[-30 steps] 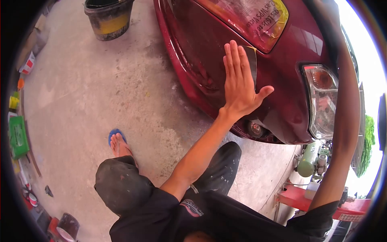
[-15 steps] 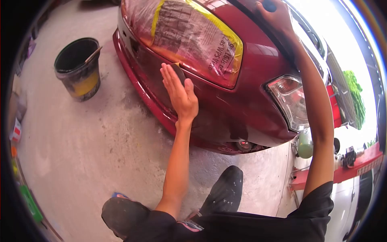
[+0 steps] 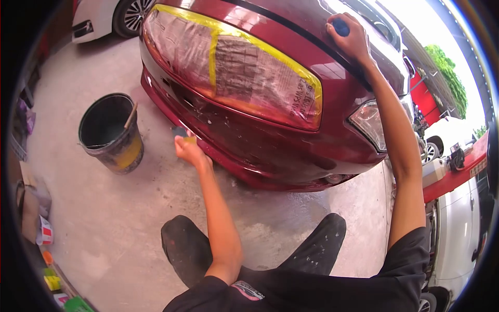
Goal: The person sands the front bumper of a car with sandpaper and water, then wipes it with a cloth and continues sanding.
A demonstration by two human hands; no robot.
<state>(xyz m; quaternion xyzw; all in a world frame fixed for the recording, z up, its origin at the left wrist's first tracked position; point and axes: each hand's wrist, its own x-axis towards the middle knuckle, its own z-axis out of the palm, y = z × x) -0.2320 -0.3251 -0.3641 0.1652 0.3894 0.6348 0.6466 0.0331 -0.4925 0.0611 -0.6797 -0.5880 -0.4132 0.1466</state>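
Note:
In the head view, my left hand [image 3: 191, 152] is closed on a small folded piece of sandpaper [image 3: 179, 131], dark on one face and tan on the other, close to the lower lip of a dark red car bumper [image 3: 244, 151]. My right hand [image 3: 354, 39] is wrapped round a blue rounded thing [image 3: 340, 27], perhaps a sponge or block, up by the dark gap along the hood's edge. Between my hands, newspaper and clear film [image 3: 254, 67] framed by yellow tape [image 3: 213, 57] cover the middle of the car's front.
A black bucket [image 3: 89, 148] with a stick [image 3: 131, 115] leaning in it stands on the concrete floor at left. A white car [image 3: 96, 21] is parked behind. On the right are a headlight [image 3: 367, 124], a red beam [image 3: 455, 178] and another white vehicle [image 3: 452, 239].
My left hand has come off the bumper face, down and leftward, its flat fingers now closed round the sandpaper. My right hand stays by the hood edge. The view has shifted.

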